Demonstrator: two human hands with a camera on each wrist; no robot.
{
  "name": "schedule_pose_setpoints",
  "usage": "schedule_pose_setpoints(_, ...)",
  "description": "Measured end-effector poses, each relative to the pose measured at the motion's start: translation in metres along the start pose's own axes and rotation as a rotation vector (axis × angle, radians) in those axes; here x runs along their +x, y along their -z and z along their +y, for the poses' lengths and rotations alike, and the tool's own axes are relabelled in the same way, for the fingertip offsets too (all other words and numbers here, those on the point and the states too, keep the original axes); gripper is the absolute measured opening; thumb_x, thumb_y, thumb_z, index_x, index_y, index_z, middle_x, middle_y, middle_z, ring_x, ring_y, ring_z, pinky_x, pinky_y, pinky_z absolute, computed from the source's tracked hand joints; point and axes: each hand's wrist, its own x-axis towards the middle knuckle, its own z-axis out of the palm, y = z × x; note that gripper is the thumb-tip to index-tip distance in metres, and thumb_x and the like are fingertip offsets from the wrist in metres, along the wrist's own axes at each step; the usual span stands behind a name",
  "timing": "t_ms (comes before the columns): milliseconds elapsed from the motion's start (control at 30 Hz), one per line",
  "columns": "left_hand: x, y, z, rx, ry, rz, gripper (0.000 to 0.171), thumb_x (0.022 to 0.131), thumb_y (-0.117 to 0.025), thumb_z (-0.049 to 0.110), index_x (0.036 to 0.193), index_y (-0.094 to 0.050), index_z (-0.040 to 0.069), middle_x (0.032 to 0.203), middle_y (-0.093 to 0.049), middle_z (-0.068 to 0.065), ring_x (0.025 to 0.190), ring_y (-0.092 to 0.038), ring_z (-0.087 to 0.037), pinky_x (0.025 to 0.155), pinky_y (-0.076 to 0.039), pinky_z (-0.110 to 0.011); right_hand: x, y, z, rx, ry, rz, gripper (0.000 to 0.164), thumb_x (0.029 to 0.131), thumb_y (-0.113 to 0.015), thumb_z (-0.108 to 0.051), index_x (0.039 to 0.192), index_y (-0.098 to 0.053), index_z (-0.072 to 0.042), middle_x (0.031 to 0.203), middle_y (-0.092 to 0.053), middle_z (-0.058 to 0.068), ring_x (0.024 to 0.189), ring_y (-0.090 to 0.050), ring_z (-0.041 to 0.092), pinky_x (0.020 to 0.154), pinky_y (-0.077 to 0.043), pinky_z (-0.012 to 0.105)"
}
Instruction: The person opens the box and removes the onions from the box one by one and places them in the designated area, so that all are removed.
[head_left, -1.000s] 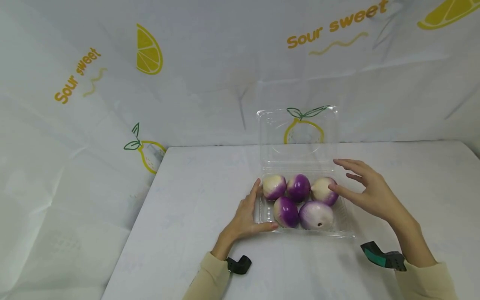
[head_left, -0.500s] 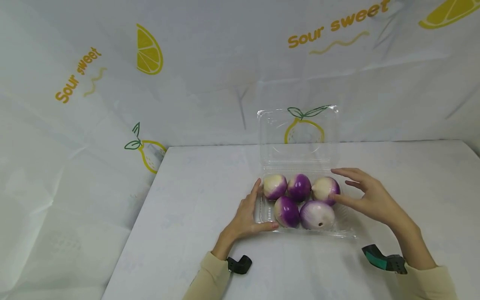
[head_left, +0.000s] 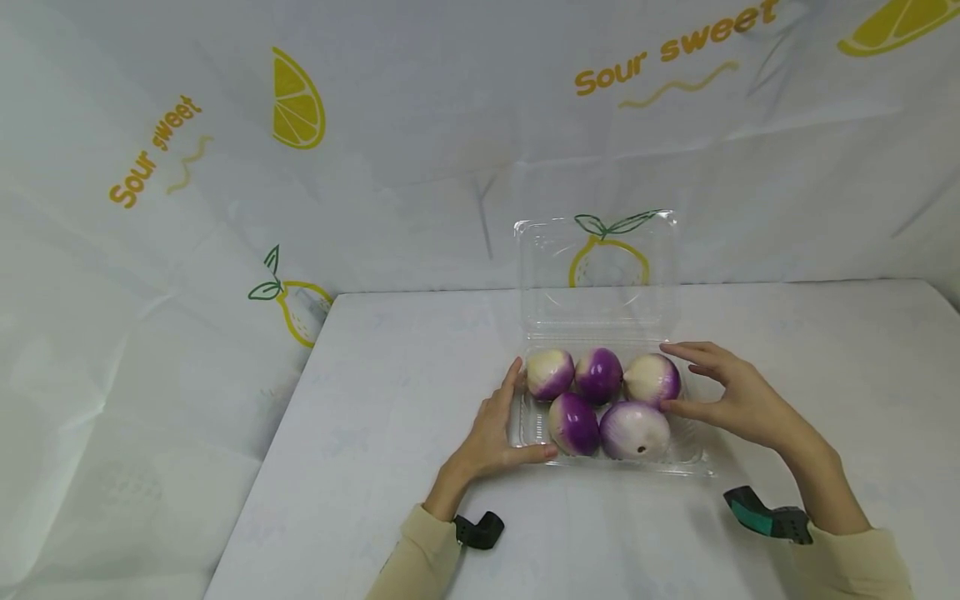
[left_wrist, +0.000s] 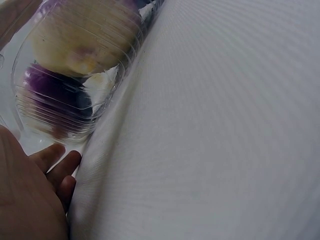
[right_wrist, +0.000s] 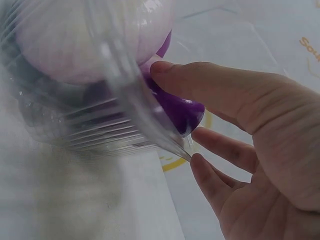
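Several purple-and-white bulbs that look like onions (head_left: 635, 431) lie in a clear plastic box (head_left: 686, 458) in the head view. Behind them its hinged lid (head_left: 536, 292) stands raised. My left hand (head_left: 487, 437) rests at the front left corner, fingers along the left side and thumb on the front rim. At the right side is my right hand (head_left: 738, 400), thumb and fingers spread. Its thumb reaches over the rim to the back right onion (head_left: 651, 379); in the right wrist view other fingers (right_wrist: 210, 172) are outside the rim. Whether the thumb touches the onion, I cannot tell.
The box stands on a white-covered table (head_left: 360, 400). A white sheet (head_left: 420, 167) with lemon prints hangs close behind the raised lid. Each wrist carries a dark strap-on device, one of them (head_left: 480, 530) near the box's front left.
My right hand has moved down towards the front, its thumb sliding from the face of the back right onion to its lower edge. The left hand and the box look almost unmoved.
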Motion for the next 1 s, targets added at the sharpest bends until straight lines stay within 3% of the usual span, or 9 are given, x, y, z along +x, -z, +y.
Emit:
schedule_pose_setpoints(100,-0.0002,-0.0002,0.0001,0.003,-0.001,0.002,0.129,0.069,-0.085,0.038,0.166,-0.003,0.013,0.16,-0.044,-0.014,0.147,-0.041,-0.037,0.119,-0.03,-0.066,0.0012,0.0015,-0.0017,-0.022,-0.017,-0.033,0.074,0.075,-0.09,-0.011,0.14,-0.058,0.003,0.137,-0.057,0.026,0.115,-0.06,0.054,0.095,-0.057,0.05)
schedule_pose_setpoints(167,-0.0002,-0.0003,0.0,0.003,-0.002,0.003,0.129,0.069,-0.086,0.038,0.166,-0.004,0.013,0.16,-0.044,-0.014,0.147,-0.041,-0.037,0.119,-0.03,-0.065,0.0024,0.0012,-0.0016,-0.04,-0.008,-0.043,0.074,0.074,-0.091,-0.011,0.139,-0.058,0.004,0.137,-0.056,0.028,0.114,-0.059,0.056,0.09,-0.049,0.07)
schedule_pose_setpoints(267,0.0,-0.0003,0.0,0.008,-0.001,0.006,0.129,0.069,-0.086,0.039,0.166,-0.004,0.013,0.16,-0.045,-0.014,0.147,-0.042,-0.037,0.119,-0.03,-0.065,0.0045,-0.0002,0.0007,-0.078,0.023,-0.043,0.075,0.071,-0.093,-0.011,0.137,-0.06,0.004,0.135,-0.059,0.027,0.114,-0.06,0.052,0.089,-0.051,0.063)
schedule_pose_setpoints(367,0.0002,-0.0003,0.0,0.013,0.0,0.008,0.128,0.069,-0.085,0.039,0.166,-0.005,0.013,0.16,-0.045,-0.014,0.147,-0.042,-0.037,0.119,-0.031,-0.066,0.0067,-0.0013,0.0031,-0.117,0.059,-0.039,0.076,0.067,-0.094,-0.011,0.134,-0.063,0.004,0.133,-0.061,0.028,0.117,-0.059,0.05,0.093,-0.052,0.04)
schedule_pose_setpoints(433,0.0003,-0.0002,0.0,0.012,0.0,0.008,0.128,0.069,-0.085,0.039,0.166,-0.005,0.013,0.16,-0.045,-0.014,0.147,-0.042,-0.037,0.119,-0.031,-0.066,0.0078,-0.0016,0.0038,-0.126,0.07,-0.043,0.077,0.065,-0.095,-0.011,0.134,-0.062,0.005,0.132,-0.06,0.029,0.119,-0.057,0.05,0.093,-0.049,0.034)
schedule_pose_setpoints(500,0.0001,-0.0003,-0.0003,0.012,0.001,0.007,0.128,0.069,-0.085,0.04,0.166,-0.005,0.013,0.16,-0.044,-0.015,0.147,-0.042,-0.037,0.119,-0.031,-0.066,0.0086,-0.0021,0.0037,-0.131,0.071,-0.048,0.078,0.065,-0.095,-0.01,0.134,-0.062,0.007,0.131,-0.06,0.03,0.12,-0.056,0.05,0.094,-0.049,0.039)
schedule_pose_setpoints(667,-0.0005,-0.0001,0.0004,0.011,0.011,0.004,0.128,0.069,-0.084,0.04,0.166,-0.005,0.013,0.162,-0.043,-0.014,0.149,-0.039,-0.038,0.119,-0.028,-0.068,0.009,-0.0021,0.002,-0.102,0.057,-0.067,0.08,0.066,-0.094,-0.009,0.134,-0.059,0.01,0.132,-0.058,0.033,0.121,-0.051,0.054,0.091,-0.044,0.072)
schedule_pose_setpoints(1000,-0.0004,-0.0013,-0.0011,0.012,0.01,0.008,0.128,0.07,-0.084,0.041,0.166,-0.004,0.015,0.161,-0.043,-0.013,0.149,-0.04,-0.037,0.119,-0.028,-0.067,0.0095,-0.002,0.0011,-0.108,0.04,-0.068,0.078,0.066,-0.095,-0.011,0.133,-0.061,0.008,0.134,-0.058,0.035,0.123,-0.048,0.056,0.094,-0.039,0.075)
